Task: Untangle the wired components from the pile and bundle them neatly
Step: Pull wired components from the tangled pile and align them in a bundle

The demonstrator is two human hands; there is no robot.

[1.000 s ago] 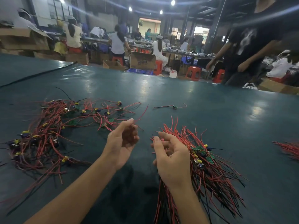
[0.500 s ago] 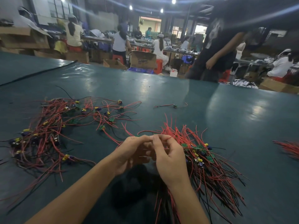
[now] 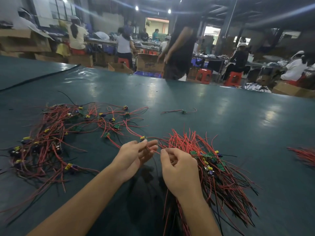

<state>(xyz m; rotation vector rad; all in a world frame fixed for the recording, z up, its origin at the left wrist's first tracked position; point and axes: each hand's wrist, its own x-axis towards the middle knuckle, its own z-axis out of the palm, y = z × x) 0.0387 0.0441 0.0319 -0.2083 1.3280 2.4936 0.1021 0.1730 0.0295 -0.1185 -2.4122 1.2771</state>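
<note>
A tangled pile (image 3: 51, 138) of red and black wires with small green boards and yellow parts sprawls on the left of the dark green table (image 3: 221, 120). A straighter bundle (image 3: 213, 167) of the same wired parts lies at the right, under my right forearm. My left hand (image 3: 134, 157) pinches one wired component (image 3: 143, 138) at its yellow part, lifted just above the table between pile and bundle. Its red wire runs to my right hand (image 3: 179, 167), which pinches it with curled fingers.
One loose wired component (image 3: 183, 111) lies alone farther back on the table. More red wires (image 3: 305, 154) show at the right edge. A person (image 3: 179, 48) walks past the table's far edge; boxes, red stools and seated workers fill the background.
My hands, joined half a second ago, have drawn slightly apart with a red wire stretched between them. A component has come from the pile to my left fingertips. The person behind moved left.
</note>
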